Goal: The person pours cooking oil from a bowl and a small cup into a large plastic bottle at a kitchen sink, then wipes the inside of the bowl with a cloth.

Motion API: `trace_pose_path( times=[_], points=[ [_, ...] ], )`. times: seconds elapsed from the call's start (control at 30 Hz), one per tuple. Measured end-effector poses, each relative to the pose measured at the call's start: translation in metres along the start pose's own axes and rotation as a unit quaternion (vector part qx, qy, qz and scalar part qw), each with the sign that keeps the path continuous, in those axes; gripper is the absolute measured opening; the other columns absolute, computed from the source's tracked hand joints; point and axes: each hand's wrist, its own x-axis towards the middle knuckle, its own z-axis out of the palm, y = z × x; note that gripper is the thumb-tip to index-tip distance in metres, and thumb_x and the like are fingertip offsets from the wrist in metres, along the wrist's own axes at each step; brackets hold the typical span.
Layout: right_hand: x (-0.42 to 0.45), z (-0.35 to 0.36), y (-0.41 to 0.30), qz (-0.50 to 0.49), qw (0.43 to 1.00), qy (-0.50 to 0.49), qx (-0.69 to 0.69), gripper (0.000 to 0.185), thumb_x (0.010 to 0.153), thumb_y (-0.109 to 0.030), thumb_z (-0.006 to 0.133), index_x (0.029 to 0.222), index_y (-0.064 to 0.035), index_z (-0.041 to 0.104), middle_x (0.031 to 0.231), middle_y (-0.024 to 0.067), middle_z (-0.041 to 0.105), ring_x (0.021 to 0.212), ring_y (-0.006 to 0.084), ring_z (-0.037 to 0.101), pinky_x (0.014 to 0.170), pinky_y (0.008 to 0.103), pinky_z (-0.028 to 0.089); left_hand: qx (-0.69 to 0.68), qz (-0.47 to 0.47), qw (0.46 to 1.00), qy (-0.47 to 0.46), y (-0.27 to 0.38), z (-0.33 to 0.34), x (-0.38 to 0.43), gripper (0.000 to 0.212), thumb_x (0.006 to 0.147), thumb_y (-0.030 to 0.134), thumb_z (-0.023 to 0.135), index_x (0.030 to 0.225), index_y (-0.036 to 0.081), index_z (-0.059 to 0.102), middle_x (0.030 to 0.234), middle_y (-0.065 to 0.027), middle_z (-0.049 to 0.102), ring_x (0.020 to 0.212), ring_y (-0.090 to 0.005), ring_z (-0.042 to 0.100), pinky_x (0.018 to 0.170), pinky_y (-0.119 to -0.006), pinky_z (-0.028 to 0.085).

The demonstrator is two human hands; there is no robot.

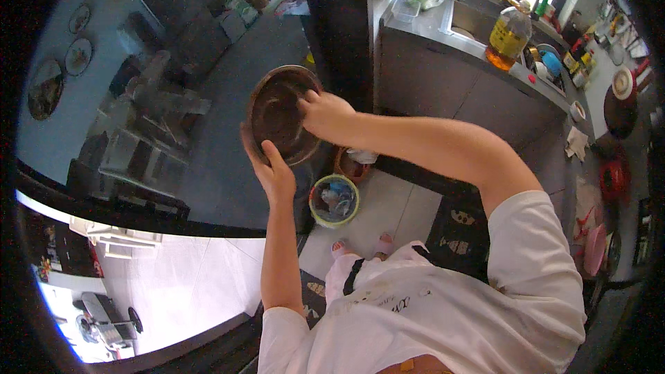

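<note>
A round brown bowl (283, 109) with a thin shiny rim is held up before me, tilted so that its dark inside faces me. My left hand (275, 171) grips its lower left edge, the thumb over the rim and the fingers behind the wall. From the right, my right hand (328, 116) reaches over the rim, its curled fingers at the inner wall. Whether those fingers hold anything is hidden by the blur. Below the bowl a lined waste bin (315, 212) with a yellow-green rim stands on the floor.
A brown basket (340, 164) with a white bag stands behind the bin. On the right, a counter (441, 36) carries a large bottle of amber liquid (506, 36) near the sink (470, 19). To the left is a dark glass panel (223, 176) with reflections. Dark mats (452, 218) lie on the floor.
</note>
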Motion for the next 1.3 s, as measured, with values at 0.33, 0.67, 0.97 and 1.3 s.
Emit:
trace_pose_path(
  times=[0.33,0.67,0.97,1.3],
  points=[
    [0.005,0.026,-0.019,0.206,0.771,0.004,0.603,0.017,0.062,0.001,0.053,0.075,-0.0028,0.063,0.076,0.0149,0.059,0.068,0.0258,0.056,0.062,0.0283,0.044,-0.263,-0.279,0.923,0.028,-0.049,-0.023,-0.003,0.058,0.084,0.04,0.037,0.127,0.008,0.016,0.126,-0.0093,0.027,0.112,-0.0231,0.031,0.092,-0.032,0.028],
    [0.079,0.061,-0.057,0.147,0.891,0.129,0.41,0.018,0.061,0.001,0.049,0.076,-0.0015,0.059,0.076,0.0164,0.055,0.074,0.0328,0.053,0.065,0.0376,0.043,-0.194,-0.334,0.921,-0.046,-0.035,-0.04,0.012,0.06,0.082,0.046,0.036,0.127,0.011,0.017,0.124,-0.0077,0.03,0.11,-0.0218,0.035,0.088,-0.033,0.034],
    [0.071,0.013,-0.032,-0.053,0.936,0.067,0.342,0.021,0.061,-0.004,0.054,0.08,-0.0087,0.061,0.077,0.0118,0.056,0.075,0.0267,0.054,0.065,0.0323,0.045,-0.093,-0.321,0.935,-0.122,-0.068,-0.087,0.021,0.055,0.083,0.036,0.041,0.124,0.003,0.023,0.121,-0.0098,0.034,0.108,-0.0193,0.037,0.089,-0.03,0.029],
    [0.086,0.079,-0.027,0.176,0.924,0.182,0.286,0.015,0.067,-0.003,0.053,0.081,-0.0042,0.059,0.091,0.0129,0.049,0.076,0.028,0.05,0.072,0.0304,0.042,0.059,-0.226,0.968,-0.096,-0.072,-0.086,0.023,0.054,0.083,0.033,0.04,0.122,-0.001,0.024,0.122,-0.0141,0.033,0.11,-0.0236,0.034,0.091,-0.03,0.025]
  ],
)
